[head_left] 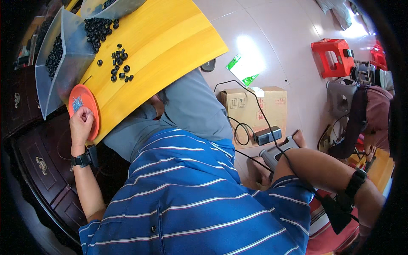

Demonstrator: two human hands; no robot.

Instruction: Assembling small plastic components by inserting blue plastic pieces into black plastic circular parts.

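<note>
While seated and looking down over a blue striped shirt: left hand (81, 121) curled loosely on the lower edge of an orange disc (85, 108), fingertips pinched together on its surface, whether around something small cannot be told. Disc lying flat at the near corner of a yellow board (170, 38) serving as a desk, partly overhanging its edge. Beyond it, scattered small black rings (120, 63) near the board's middle, well apart from the hand, and more of them heaped in a clear plastic bin (63, 63) at the far left. Right hand out of sight at the lower right edge, only the forearm and a black wrist strap (356, 180) showing; grip there cannot be told. Rings probably light, rubbery and apt to roll, best pinched across the outer edge one at a time. Disc likely thin, stiff plastic, easiest lifted by its overhanging rim. Behind, a cardboard box (255, 106) and red stool (333, 55) on pale floor tiles.
</note>
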